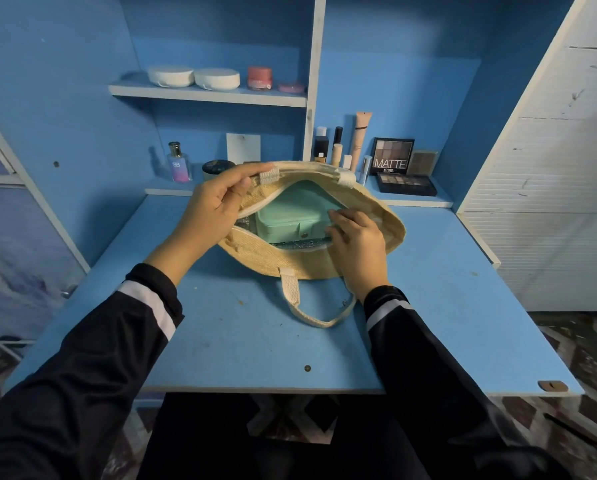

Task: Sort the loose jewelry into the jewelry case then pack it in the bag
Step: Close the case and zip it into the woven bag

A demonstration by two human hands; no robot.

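Blue counter (428, 306) across the middle, backed by blue shelving (207, 95).

Near the counter's far edge, a woven straw-coloured bag (387, 230), lying with its mouth pulled wide open. Inside the bag, a mint-green jewelry case (290, 220), shut, flat against the silvery lining, visible across its top and front.

Left grip (210, 216) pinching the bag's far rim beside a handle tab, closed on that edge and holding it up. Right grip (356, 240) at the right end of the opening, curled down against the case's right end. Hard to tell whether closed on the case, on the bag's edge, or only touching.

Pale webbing handle (311, 306) looping toward the near side on the counter.

At the back right, an upright eyeshadow palette (392, 155) marked MATTE, behind a flat one (406, 184). At the back left, a small perfume bottle (178, 162).

Smallest, a round snap (304, 234) on the case's front.
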